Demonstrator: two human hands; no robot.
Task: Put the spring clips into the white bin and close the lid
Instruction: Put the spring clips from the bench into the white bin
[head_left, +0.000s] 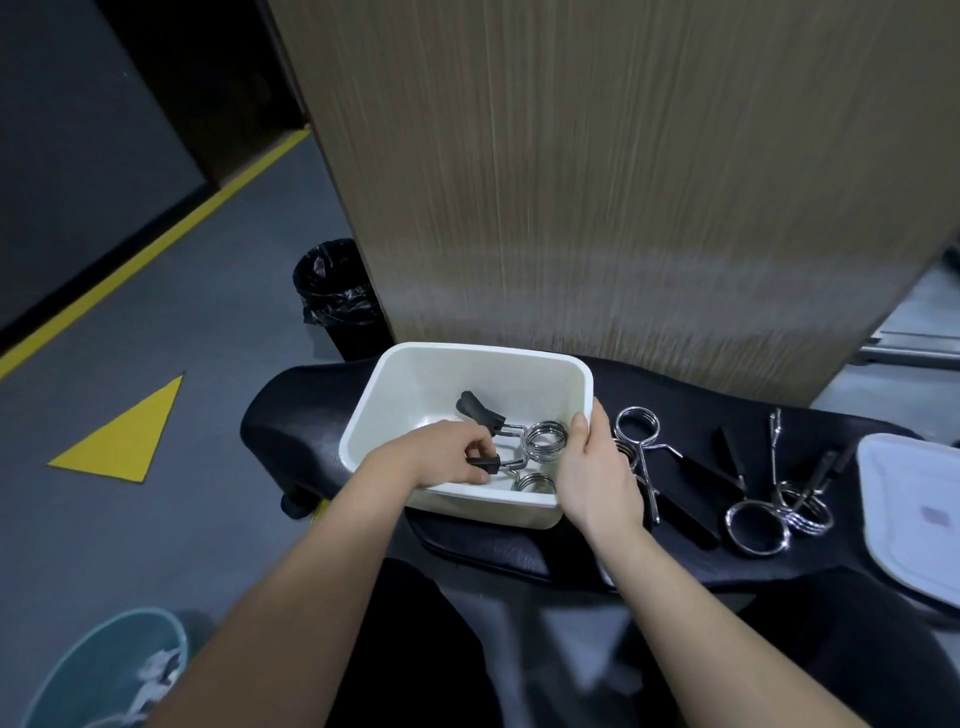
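Observation:
The white bin (467, 358) stands open on a black padded bench (291, 415). Inside it lie chrome spring clips with black handles; one coil (545, 441) shows in the middle and a second coil (535, 482) near the front wall. My left hand (441, 460) reaches into the bin and pinches a black handle of the middle clip. My right hand (597, 478) grips the bin's right wall. Several more spring clips (639, 431) (758, 525) lie on the bench to the right. The white lid (914, 509) rests at the far right edge.
A wood-grain panel (597, 182) rises right behind the bench. A black-lined waste bin (337, 296) stands on the grey floor at the left, with yellow floor markings (130, 436). A teal basket (104, 675) sits at the bottom left.

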